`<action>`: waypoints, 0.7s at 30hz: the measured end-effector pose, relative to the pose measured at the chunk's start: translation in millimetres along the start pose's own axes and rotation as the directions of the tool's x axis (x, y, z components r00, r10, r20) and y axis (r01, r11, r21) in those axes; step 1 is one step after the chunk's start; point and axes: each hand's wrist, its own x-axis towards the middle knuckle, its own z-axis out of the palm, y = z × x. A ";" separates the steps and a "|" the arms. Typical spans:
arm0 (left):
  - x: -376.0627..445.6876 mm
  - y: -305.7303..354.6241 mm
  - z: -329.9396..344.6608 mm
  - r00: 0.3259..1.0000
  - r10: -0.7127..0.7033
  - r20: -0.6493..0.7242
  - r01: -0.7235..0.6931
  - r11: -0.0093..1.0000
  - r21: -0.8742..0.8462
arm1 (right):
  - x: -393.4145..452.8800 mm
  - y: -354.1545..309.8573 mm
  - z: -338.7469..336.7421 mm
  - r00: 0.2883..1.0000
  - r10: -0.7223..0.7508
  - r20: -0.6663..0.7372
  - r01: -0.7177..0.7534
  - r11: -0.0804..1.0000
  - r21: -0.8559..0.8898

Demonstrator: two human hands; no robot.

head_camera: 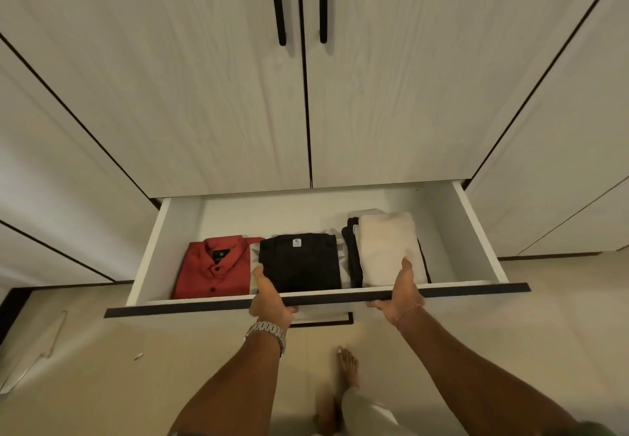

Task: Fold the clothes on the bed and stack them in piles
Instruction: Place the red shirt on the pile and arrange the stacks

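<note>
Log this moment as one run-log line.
stage: drawer open | contents: red shirt, black shirt, white stack | left hand and right hand grip drawer front

Both forearms are bare to the elbow. The left wrist wears a chunky silver metal-link watch band (pixel 266 330), the right a thin beaded bracelet (pixel 408 309) (pale, perhaps pinkish; too fine to tell). The feet are bare. One leg shows light, off-white trousers (pixel 366 408) near the lower edge.
</note>
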 end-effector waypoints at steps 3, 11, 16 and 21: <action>11.0 10.9 17.1 0.999 0.019 0.048 -0.017 0.999 -0.043 | 11.8 -9.3 17.3 0.999 -0.019 0.037 0.018 1.000 0.008; 60.4 58.7 76.8 0.966 0.089 0.242 -0.076 0.995 -0.061 | 50.9 -41.7 89.3 0.982 -0.072 0.176 0.068 0.997 0.028; 88.1 87.7 122.3 0.970 0.129 0.208 -0.119 0.991 -0.060 | 69.2 -64.1 144.3 0.980 -0.103 0.170 0.107 0.994 -0.015; 107.9 118.4 160.3 0.964 0.092 0.248 -0.096 0.995 0.003 | 81.2 -83.9 192.7 0.971 -0.121 0.206 0.137 0.989 -0.063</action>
